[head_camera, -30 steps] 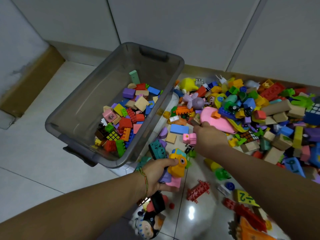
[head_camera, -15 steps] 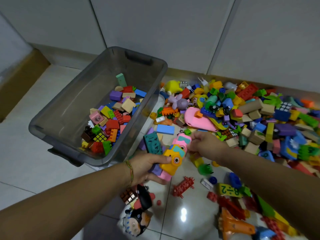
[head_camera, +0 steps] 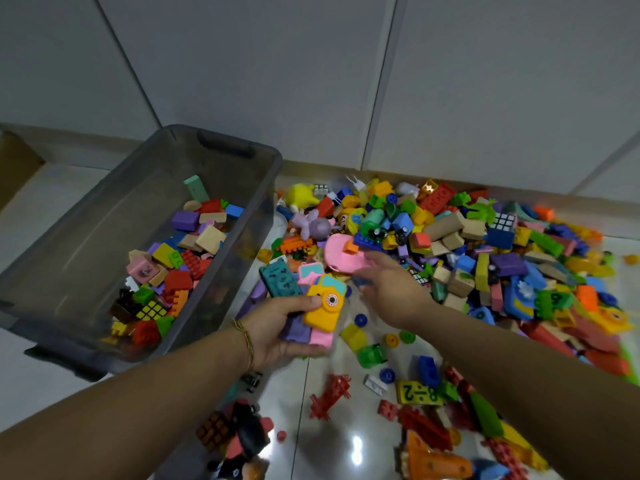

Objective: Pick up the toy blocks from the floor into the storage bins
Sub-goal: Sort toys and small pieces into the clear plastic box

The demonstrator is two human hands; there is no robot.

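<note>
The right hand (head_camera: 388, 289) has let go. Half a second ago it was pinching a small pink-and-teal piece (head_camera: 309, 273) against the toys in the left hand. Now it hangs over the floor (head_camera: 329, 452) with its fingers spread and loose, holding nothing, its fingertips near a big flat pink piece (head_camera: 341, 259) at the edge of the pile of blocks (head_camera: 485, 258). The small piece now sits on top of the left hand's load, behind the yellow toy camera (head_camera: 325, 304).

The left hand (head_camera: 280, 329) still grips that load just beside the near wall of the grey bin (head_camera: 239, 152). Its thumb presses the face of the camera and its fingers curl under a purple block (head_camera: 296, 329) and a pink block (head_camera: 322, 337). A teal block (head_camera: 280, 280) stands at the back of the handful. A thread bracelet (head_camera: 246, 337) circles the wrist.

The bin lies on the floor to the left, about a third full of mixed blocks heaped toward its near right side. Most of the blocks are still outside it, spread along the floor to the right against the wall.

A yellow tile (head_camera: 417, 393) near the right forearm reads "8÷2" in green, seen upside down. The teal block carries raised marks too blurred to read. A puzzle cube (head_camera: 504, 221) with black and white squares sits high in the pile.
</note>
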